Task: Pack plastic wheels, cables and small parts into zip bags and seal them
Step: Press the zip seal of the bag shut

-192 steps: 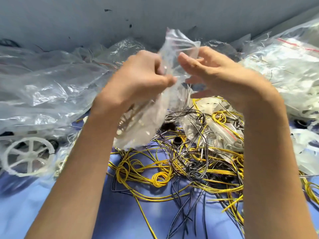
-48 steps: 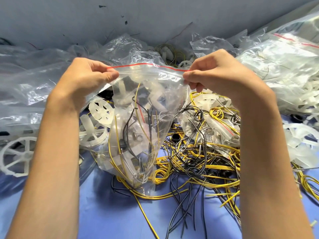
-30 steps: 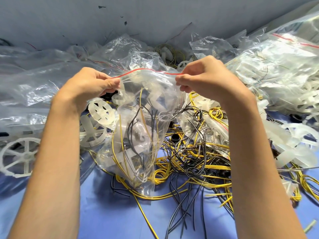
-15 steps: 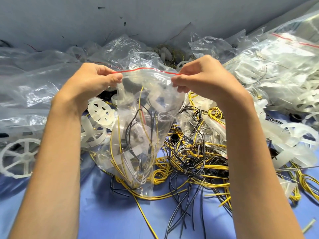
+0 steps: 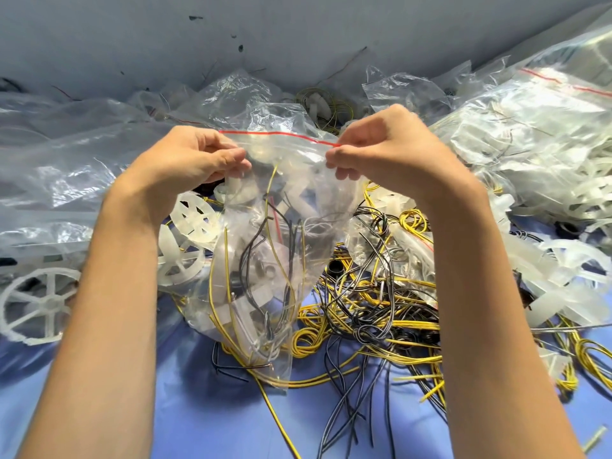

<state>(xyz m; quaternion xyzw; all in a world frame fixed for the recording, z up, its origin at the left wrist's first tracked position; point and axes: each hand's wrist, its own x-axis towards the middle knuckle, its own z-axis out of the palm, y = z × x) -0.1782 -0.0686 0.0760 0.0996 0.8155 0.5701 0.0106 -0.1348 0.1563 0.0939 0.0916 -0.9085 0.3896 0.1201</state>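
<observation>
Left hand (image 5: 192, 160) and right hand (image 5: 387, 150) pinch the zip bag (image 5: 275, 246) by its top corners. Tangled cables (image 5: 374, 306) sprawl mid-surface (image 5: 212, 419) behind it, with a white wheel (image 5: 36, 306) at the left edge.

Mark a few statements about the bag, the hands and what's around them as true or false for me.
1. The left hand and right hand each pinch the bag at its top edge. True.
2. The bag is empty. False: it holds yellow and black cables and white plastic parts.
3. The strip along the bag's top is blue. False: the strip is red.
4. The bag lies flat, let go. False: it hangs from the fingers.
5. A white wheel lies left of the left arm. True.
6. Loose cables lie heaped right of the bag. True.
</observation>
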